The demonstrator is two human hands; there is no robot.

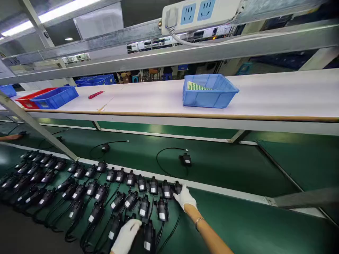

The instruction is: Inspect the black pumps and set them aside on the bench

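Observation:
Several black power adapters (100, 192) with white labels and black cables lie in rows on the green bench in front of me. My right hand (184, 197), in a white glove, rests at the right end of the back row, fingers closed on the end adapter (177, 187). My left hand (126, 235), also gloved, lies low in the view over an adapter (149, 237) in the front row; its fingers curl down, and whether they grip anything is hidden.
Two single adapters with coiled cables (185, 159) (105, 147) lie on the green conveyor belt (225, 162) beyond. A white shelf above carries a blue bin (209, 91), blue and red bins (53, 97) at left, and a red tool (95, 94). A power strip (198, 12) hangs overhead. Another person's arm (10, 137) shows far left.

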